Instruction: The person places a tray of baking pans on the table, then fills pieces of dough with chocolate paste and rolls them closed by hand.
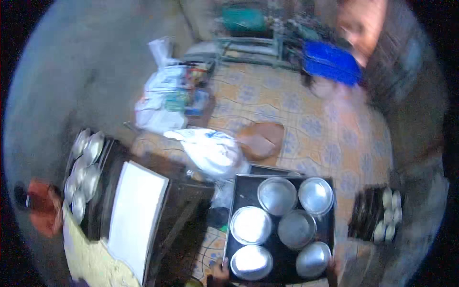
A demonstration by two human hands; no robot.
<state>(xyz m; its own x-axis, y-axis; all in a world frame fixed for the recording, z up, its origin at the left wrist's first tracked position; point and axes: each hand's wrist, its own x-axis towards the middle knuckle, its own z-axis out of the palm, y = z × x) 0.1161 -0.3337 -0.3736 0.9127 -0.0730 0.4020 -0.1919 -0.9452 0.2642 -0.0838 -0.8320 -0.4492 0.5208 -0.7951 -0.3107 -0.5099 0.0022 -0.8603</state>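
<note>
A black baking tray (239, 189) loaded with six round metal pans (276, 195) is held out low in front of the person, above the patterned tile floor (306, 124) rather than resting on any desk. The pans sit in two loose columns; the three on the tray's left side look pale inside, as if filled, though the blur keeps me from being sure. The left hand (221, 270) shows only as fingertips curled onto the tray's near left corner, its grip clenched on the tray; the right hand (331, 270) is a dim shape at the near right corner, and whether it clasps the edge I cannot tell. By the look of it the step in hand is carrying the loaded tray. The next move would call for keeping it level so the pans do not slide together, and for finding a bare flat spot to set it down. Beyond the tray's far left corner lies a white bag (210, 150), with more white bags (162, 95) further off. To the left stands a dark desk (184, 196) bearing a white board (136, 215) and, at its far left edge, another tray of round pans (86, 167). To the right a smaller rack of pans (377, 213) sits near a wall, and a blue crate (332, 62) lies across the floor.
</note>
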